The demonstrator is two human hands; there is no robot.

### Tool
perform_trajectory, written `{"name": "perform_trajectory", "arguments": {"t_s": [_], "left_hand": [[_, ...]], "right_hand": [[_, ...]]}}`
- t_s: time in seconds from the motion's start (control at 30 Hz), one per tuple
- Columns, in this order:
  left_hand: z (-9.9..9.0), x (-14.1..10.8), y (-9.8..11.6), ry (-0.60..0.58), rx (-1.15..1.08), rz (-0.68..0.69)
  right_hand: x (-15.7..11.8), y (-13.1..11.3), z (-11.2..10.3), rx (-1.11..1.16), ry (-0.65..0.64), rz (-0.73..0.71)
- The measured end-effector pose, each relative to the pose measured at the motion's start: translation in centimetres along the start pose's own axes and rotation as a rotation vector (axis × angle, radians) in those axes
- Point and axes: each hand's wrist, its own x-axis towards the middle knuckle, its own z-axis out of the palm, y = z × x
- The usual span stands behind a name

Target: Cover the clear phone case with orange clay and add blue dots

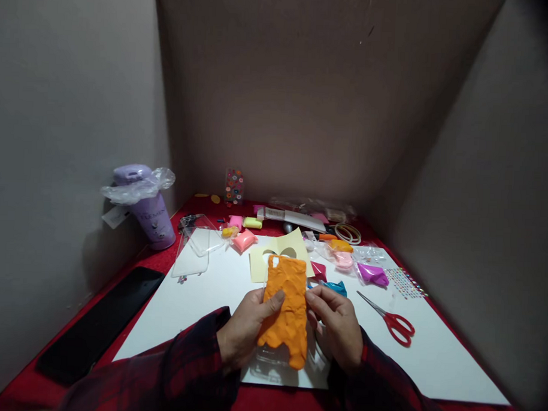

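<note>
A clear phone case (286,308) is held up over the white board, most of its back coated with lumpy orange clay. Its camera cutout shows at the top left, and bare clear plastic remains visible at the lower left. My left hand (247,324) grips the case from the left side, thumb pressed flat on the clay. Along the right edge, my right hand (335,321) has its thumb and fingers closed at the rim of the case. Just behind the case lies a folded yellow paper (258,266) with rounded cutouts.
Red-handled scissors (398,327) lie at right, near a sheet of rhinestones (406,284). Clay packets, including purple (373,274) and coral (244,241), lie toward the back. Clear cases (191,259), a black phone-like slab (101,322) and a purple tumbler (154,222) are left.
</note>
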Motion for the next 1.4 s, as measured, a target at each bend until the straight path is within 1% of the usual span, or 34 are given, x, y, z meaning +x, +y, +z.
{"name": "perform_trajectory", "arguments": {"t_s": [0.17,0.37,0.63,0.87,1.07,1.3,1.4], "left_hand": [[-0.1,0.1,0.1,-0.011,-0.12,-0.014],[-0.1,0.2,0.5,0.065,-0.143,0.004],[0.0,0.1,0.5,0.051,-0.114,0.016],[0.1,0.1,0.7,0.075,-0.119,0.003],[-0.1,0.1,0.6,0.055,-0.129,0.001],[-0.2,0.2,0.5,0.044,-0.143,0.021],[-0.1,0.1,0.6,0.029,-0.143,0.026]], "right_hand": [[-0.1,-0.4,-0.1,0.015,-0.054,0.035],[0.1,0.2,-0.4,0.02,-0.141,0.096],[0.0,0.5,-0.3,0.019,-0.142,0.108],[0.0,0.5,-0.4,0.002,-0.144,0.122],[0.1,0.8,-0.5,-0.029,-0.14,0.112],[-0.1,0.8,-0.3,-0.068,-0.198,0.108],[-0.2,0.8,-0.3,-0.074,-0.203,0.091]]}}
